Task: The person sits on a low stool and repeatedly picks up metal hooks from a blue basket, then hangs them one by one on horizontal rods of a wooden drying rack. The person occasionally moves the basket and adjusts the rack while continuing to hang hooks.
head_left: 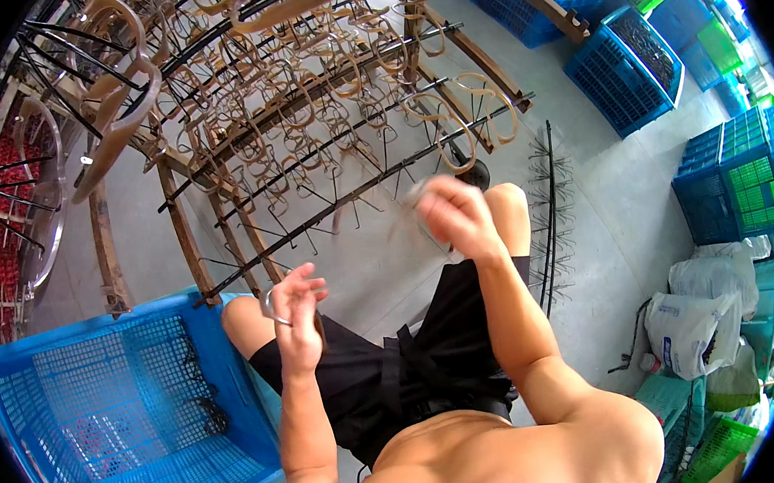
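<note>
My left hand [297,327] is raised over my left thigh, fingers partly curled. A thin pale loop-shaped piece [270,309] sits in its grasp and sticks out on the left side. My right hand [454,213] is over my right knee, blurred by motion, its fingers drawn together. Something pale and smeared shows at its fingertips, too unclear to name. In front of me stands a rack with dark rods [338,207] bearing bent wire hooks. Many tan, double-looped pieces [438,136] hang from it, the closest ones at the right end of the front rods.
A large blue plastic crate [126,310] with a few dark pieces inside stands at my left. A rod with wire hooks [549,200] lies on the floor to the right. Beyond it are a blue crate [616,74], stacked crates [722,180] and white bags [690,335].
</note>
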The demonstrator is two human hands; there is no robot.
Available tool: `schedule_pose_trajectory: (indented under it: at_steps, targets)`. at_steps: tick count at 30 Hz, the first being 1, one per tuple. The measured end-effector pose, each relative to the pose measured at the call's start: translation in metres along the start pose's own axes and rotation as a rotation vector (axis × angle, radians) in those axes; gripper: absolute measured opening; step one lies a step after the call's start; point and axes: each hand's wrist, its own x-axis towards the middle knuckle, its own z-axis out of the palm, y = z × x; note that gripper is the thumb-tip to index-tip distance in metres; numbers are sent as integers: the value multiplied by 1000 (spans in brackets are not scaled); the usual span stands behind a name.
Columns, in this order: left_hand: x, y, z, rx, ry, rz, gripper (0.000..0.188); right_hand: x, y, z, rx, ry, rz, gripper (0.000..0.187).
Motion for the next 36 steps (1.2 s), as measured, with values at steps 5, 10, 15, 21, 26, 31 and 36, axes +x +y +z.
schedule_pose_trajectory:
  at_steps: [5,10,15,21,26,31,36]
  targets:
    - [-24,-26,-19,-274,-159,-353,17,49,46,31,115,682,-229,14]
    - [-62,-50,2,-414,-411,-697,24,67,54,35,335,640,-151,16]
    - [-86,-64,30,-194,-336,-788,14,70,57,35,352,637,-165,17]
    - [-70,-58,23,195,-64,-701,25,69,41,41,184,597,-82,19]
    - [-73,-59,8,151,-59,-683,24,67,48,56,-100,622,-131,17]
    - [-63,-47,6,-87,39,-666,16,71,41,47,-344,635,-224,16]
    - [-57,-45,-1,-281,50,-620,20,71,47,43,-244,641,-198,18]
